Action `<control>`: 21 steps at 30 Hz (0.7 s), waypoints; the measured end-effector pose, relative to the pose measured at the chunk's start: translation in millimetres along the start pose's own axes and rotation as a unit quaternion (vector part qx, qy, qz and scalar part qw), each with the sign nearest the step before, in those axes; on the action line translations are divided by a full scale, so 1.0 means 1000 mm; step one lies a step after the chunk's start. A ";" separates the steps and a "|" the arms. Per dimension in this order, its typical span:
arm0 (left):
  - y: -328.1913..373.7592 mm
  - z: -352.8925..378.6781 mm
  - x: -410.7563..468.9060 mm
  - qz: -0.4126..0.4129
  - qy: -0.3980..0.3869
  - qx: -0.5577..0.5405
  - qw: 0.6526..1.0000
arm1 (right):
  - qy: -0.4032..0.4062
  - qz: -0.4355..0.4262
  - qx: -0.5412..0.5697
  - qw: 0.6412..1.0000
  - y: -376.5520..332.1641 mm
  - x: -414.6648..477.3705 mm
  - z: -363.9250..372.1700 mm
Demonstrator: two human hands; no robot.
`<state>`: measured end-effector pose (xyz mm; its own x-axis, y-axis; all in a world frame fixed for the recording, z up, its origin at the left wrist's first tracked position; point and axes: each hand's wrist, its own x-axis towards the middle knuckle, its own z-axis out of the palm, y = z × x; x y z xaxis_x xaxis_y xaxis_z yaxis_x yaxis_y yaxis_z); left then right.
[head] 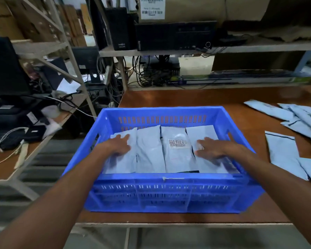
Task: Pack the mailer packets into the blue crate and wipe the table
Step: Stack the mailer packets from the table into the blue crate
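The blue crate [162,193] stands on the brown table [244,121], near its left front corner. Several pale blue mailer packets [149,151] lie side by side inside it; one of them [178,150] shows a barcode label. Both my hands are inside the crate. My left hand [118,145] rests flat on the leftmost packet, fingers straight. My right hand [209,149], wearing a ring, lies on the rightmost packet with fingers spread. More loose mailer packets [284,151] lie on the table to the right of the crate.
A metal shelf rack [169,52] with computer cases, cables and cardboard boxes stands behind the table. At the left, a lower desk [0,169] carries a monitor, a keyboard, cables and small devices. A gap with floor separates that desk from the table.
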<state>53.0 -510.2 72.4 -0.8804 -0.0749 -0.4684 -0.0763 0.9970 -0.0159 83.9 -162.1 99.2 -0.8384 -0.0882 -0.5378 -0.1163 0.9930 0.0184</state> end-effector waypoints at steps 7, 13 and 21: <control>-0.011 -0.001 0.003 0.022 -0.010 0.019 1.000 | -0.061 -0.002 -0.019 0.998 0.005 0.021 0.011; 0.011 -0.018 0.003 0.055 0.114 -0.041 0.991 | 0.094 -0.072 0.026 0.993 0.022 0.010 -0.010; 0.232 -0.081 -0.058 0.333 0.376 -0.133 0.855 | 0.470 -0.092 0.198 0.855 0.140 -0.056 -0.061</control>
<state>48.2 -276.0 166.7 -0.8147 0.4141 0.4059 0.5427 0.7912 0.2820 81.9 -22.7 182.9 -0.9044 -0.0845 0.4183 -0.2591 0.8876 -0.3808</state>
